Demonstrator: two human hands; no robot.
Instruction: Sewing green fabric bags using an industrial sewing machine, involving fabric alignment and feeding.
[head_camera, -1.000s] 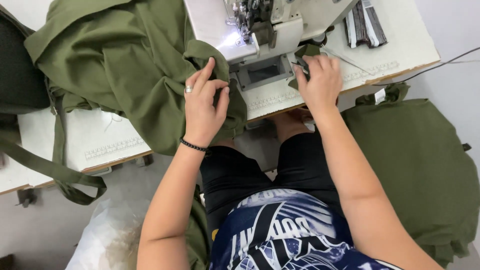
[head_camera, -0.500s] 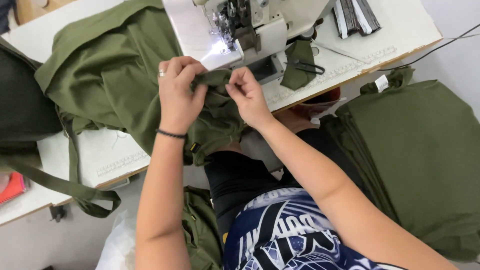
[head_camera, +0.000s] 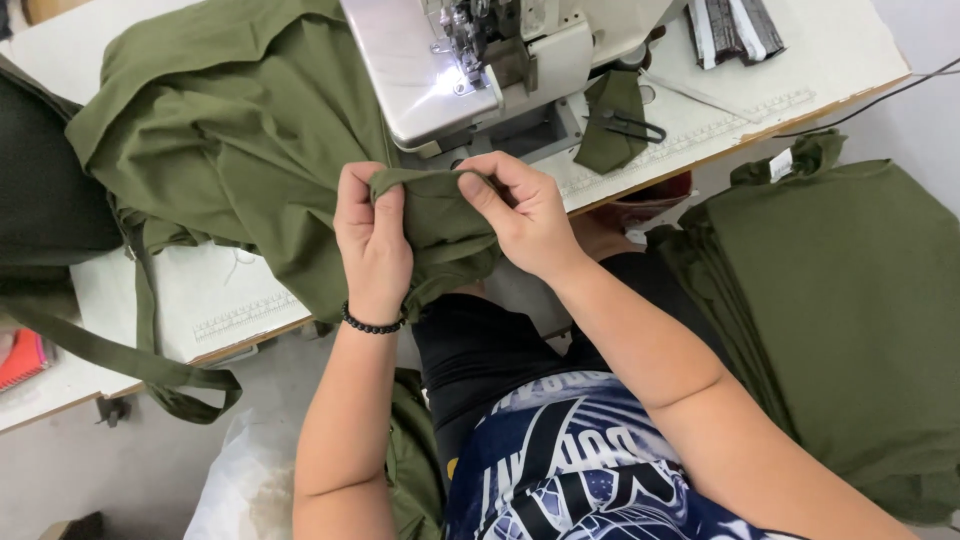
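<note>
My left hand (head_camera: 372, 238) and my right hand (head_camera: 525, 215) both pinch the folded edge of an olive green fabric piece (head_camera: 245, 150), holding it up just in front of the white sewing machine (head_camera: 480, 60). The edge stretches between my two thumbs. The rest of the cloth spreads to the left over the white table (head_camera: 215, 295). A black bead bracelet sits on my left wrist. The machine's lamp lights the needle area above my hands.
A small green scrap with black snips (head_camera: 620, 125) lies right of the machine. A stack of olive fabric pieces (head_camera: 840, 300) sits at my right. Dark strips (head_camera: 735, 25) lie at the table's back. A green strap (head_camera: 130, 355) hangs off the left edge.
Both hands have drawn the cloth edge back from the machine and toward me. My right hand left the scrap by the machine a second ago and joined the left on the fabric.
</note>
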